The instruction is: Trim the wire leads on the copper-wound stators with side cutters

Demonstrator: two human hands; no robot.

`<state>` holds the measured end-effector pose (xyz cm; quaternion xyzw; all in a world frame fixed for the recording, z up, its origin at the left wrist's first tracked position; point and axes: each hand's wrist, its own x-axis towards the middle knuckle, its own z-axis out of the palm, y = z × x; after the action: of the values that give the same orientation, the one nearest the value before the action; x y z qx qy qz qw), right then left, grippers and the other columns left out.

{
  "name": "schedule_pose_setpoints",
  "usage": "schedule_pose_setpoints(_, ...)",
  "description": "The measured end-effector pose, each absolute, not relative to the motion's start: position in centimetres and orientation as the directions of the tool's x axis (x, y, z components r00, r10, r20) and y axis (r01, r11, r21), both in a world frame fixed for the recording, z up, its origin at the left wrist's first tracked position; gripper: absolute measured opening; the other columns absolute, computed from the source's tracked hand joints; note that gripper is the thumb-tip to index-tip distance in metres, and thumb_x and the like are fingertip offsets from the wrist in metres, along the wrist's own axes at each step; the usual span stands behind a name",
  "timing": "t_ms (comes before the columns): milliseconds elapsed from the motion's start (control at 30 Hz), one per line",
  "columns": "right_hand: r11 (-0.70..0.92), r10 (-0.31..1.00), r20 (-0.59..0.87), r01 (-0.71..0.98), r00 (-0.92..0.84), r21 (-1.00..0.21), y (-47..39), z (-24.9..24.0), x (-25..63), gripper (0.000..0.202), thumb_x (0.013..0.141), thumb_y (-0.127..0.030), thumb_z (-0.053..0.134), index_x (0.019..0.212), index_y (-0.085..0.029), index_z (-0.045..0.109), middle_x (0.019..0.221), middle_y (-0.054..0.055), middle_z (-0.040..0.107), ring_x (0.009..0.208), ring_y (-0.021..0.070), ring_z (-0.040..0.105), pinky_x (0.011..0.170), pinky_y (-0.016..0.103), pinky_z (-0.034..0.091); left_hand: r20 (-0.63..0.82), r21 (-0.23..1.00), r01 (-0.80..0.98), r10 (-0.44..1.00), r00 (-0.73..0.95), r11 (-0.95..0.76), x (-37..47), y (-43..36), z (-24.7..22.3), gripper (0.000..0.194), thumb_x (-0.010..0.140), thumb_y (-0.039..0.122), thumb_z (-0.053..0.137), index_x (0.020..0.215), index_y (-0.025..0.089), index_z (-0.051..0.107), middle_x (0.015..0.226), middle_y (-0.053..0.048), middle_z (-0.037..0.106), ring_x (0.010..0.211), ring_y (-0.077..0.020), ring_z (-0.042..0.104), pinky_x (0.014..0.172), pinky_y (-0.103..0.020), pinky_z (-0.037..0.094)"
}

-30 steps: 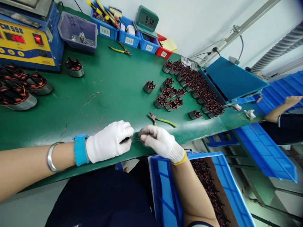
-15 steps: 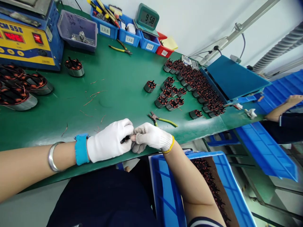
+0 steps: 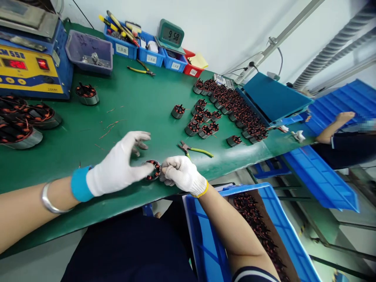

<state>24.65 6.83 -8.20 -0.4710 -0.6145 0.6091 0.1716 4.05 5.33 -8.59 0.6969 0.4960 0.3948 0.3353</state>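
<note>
A small motor stator [image 3: 153, 170], a metal ring with copper windings, is at the bench's front edge with its wound face turned up toward me. My right hand [image 3: 180, 172], in a white glove, is closed at the stator's right rim; the fingertips are partly hidden, and whether they also pinch a wire cannot be seen. My left hand [image 3: 120, 164], also gloved, has its fingers spread, with the thumb by the stator's left side. Behind my right hand lie cutting pliers [image 3: 194, 149] with yellow-green handles.
Several stators [image 3: 205, 117] stand mid-bench, beside dense rows [image 3: 235, 107] of more. Larger stators [image 3: 23, 121] are at the left near a yellow-blue machine [image 3: 29, 70]. A blue crate [image 3: 202, 231] of stators is below my right arm. Another person's arm [image 3: 335, 127] shows at right.
My left hand has come off the stator and opened, moving left and up. The stator's wound face now shows. My right hand stays closed at nearly the same place while the view has shifted.
</note>
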Motion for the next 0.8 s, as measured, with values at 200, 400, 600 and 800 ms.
schedule_pose_setpoints(200, -0.130, 0.845, -0.254, 0.281, -0.470, -0.951, 6.4, -6.8, 24.9, 0.016, 0.071, -0.031, 0.058, 0.069, -0.015, 0.060, 0.060, 0.002, 0.064, 0.046, 0.0092, 0.056, 0.046, 0.020, 0.048, -0.383, 0.911, 0.358, 0.749, 0.541, 0.207, 2.8, 5.8, -6.4, 0.044, 0.088, 0.054, 0.040, 0.115, 0.020, 0.050, 0.050, 0.001, 0.056, 0.038, -0.0151, 0.049, 0.033, -0.025, 0.036)
schedule_pose_setpoints(400, -0.234, 0.848, -0.255, 0.105, -0.464, -0.967, 7.2, -7.4, 25.0, 0.018, 0.069, -0.032, 0.060, 0.064, -0.015, 0.059, 0.057, 0.001, 0.063, 0.039, 0.0087, 0.053, 0.037, 0.018, 0.043, 0.163, 0.940, 0.228, 0.920, 0.357, -0.255, 4.1, 4.5, -7.4, 0.050, 0.075, 0.034, 0.066, 0.121, 0.024, 0.049, 0.140, -0.015, 0.044, 0.105, -0.0267, 0.063, 0.083, -0.040, 0.057)
schedule_pose_setpoints(600, -0.225, 0.850, -0.205, 0.018, -0.486, -0.974, 6.9, -7.4, 25.7, 0.018, 0.070, -0.032, 0.062, 0.066, -0.015, 0.060, 0.055, 0.001, 0.063, 0.037, 0.0087, 0.051, 0.036, 0.018, 0.042, 0.405, 0.686, 0.339, 0.724, 0.558, -0.644, 3.0, 4.7, -7.4, 0.029, 0.068, 0.043, 0.071, 0.062, 0.022, 0.052, 0.120, -0.009, 0.063, 0.120, -0.0320, 0.052, 0.104, -0.055, 0.042)
schedule_pose_setpoints(800, -0.070, 0.874, -0.130, 0.144, -0.468, -0.987, 6.1, -6.8, 25.6, 0.020, 0.073, -0.034, 0.059, 0.065, -0.015, 0.059, 0.059, 0.002, 0.063, 0.044, 0.0092, 0.054, 0.042, 0.019, 0.044, -0.417, 0.909, 0.226, 0.748, 0.516, 0.351, 3.6, 5.5, -6.4, 0.061, 0.086, 0.068, 0.028, 0.087, 0.015, 0.059, 0.057, -0.010, 0.063, 0.049, -0.0242, 0.062, 0.044, -0.038, 0.053)
